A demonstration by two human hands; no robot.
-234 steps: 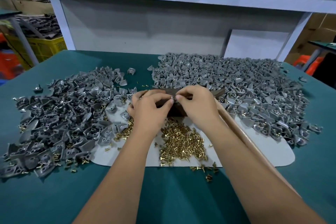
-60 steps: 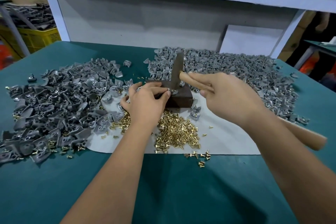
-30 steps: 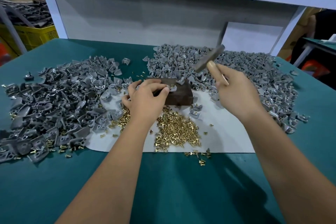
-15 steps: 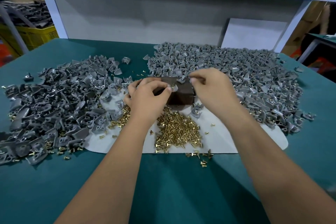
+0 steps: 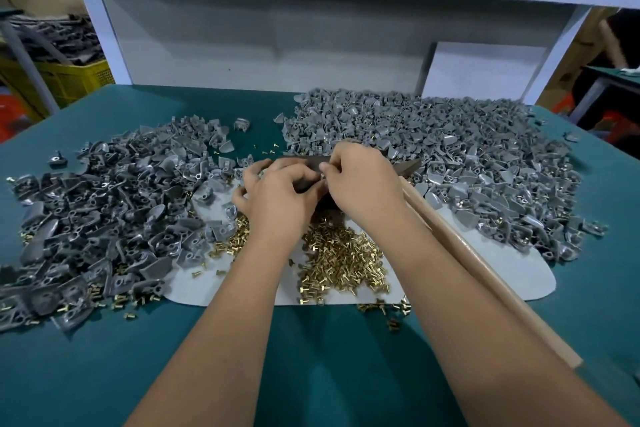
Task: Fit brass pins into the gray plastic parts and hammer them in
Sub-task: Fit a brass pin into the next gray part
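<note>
My left hand (image 5: 277, 198) and my right hand (image 5: 360, 184) meet over a dark brown block (image 5: 302, 161) at the table's middle. The left fingers curl round a gray plastic part on the block, which is mostly hidden. Thumb and forefinger of the right hand pinch a small brass pin at that part. A heap of brass pins (image 5: 343, 256) lies just in front of the block. The hammer lies by my right forearm, its wooden handle (image 5: 485, 274) running to the lower right and its dark head (image 5: 408, 166) beside the block. Neither hand holds it.
A big heap of gray parts (image 5: 104, 204) covers the left of the green table, and another heap (image 5: 450, 142) covers the back right. A white mat (image 5: 512, 270) lies under the pins. A yellow crate (image 5: 69, 80) stands off the table at far left.
A second ago my right hand swung the hammer above the block. The hammer now lies on the table, and the right hand has come in to pinch at the part my left hand holds.
</note>
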